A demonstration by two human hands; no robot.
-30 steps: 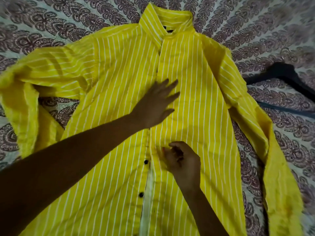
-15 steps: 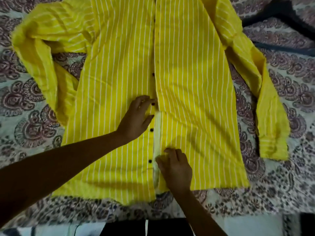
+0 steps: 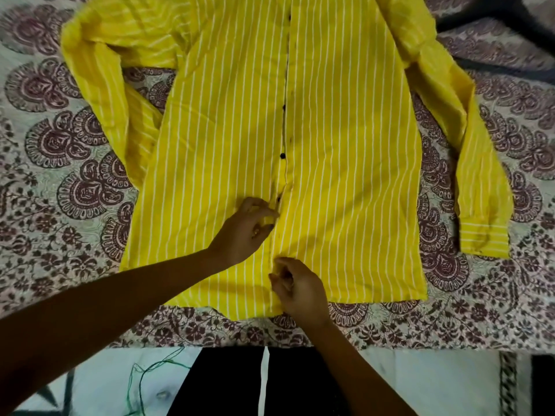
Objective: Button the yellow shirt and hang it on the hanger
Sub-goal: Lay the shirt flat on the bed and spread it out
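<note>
Left hand [image 3: 249, 229] slid hemward, fingers [image 3: 265, 212] pinching striped yellow shirt [image 3: 345, 145] — right hand [image 3: 300, 288] likewise

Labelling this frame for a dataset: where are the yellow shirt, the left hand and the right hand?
yellow shirt [image 3: 354, 145], head view, bare front panel.
left hand [image 3: 243, 232], head view, back of the hand.
right hand [image 3: 301, 291], head view, back of the hand.

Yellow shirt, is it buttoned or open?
Seemingly unbuttoned: on the yellow shirt the panels meet, but black buttons sit exposed beside the placket edge; left hand and right hand pinch its lower front.
</note>
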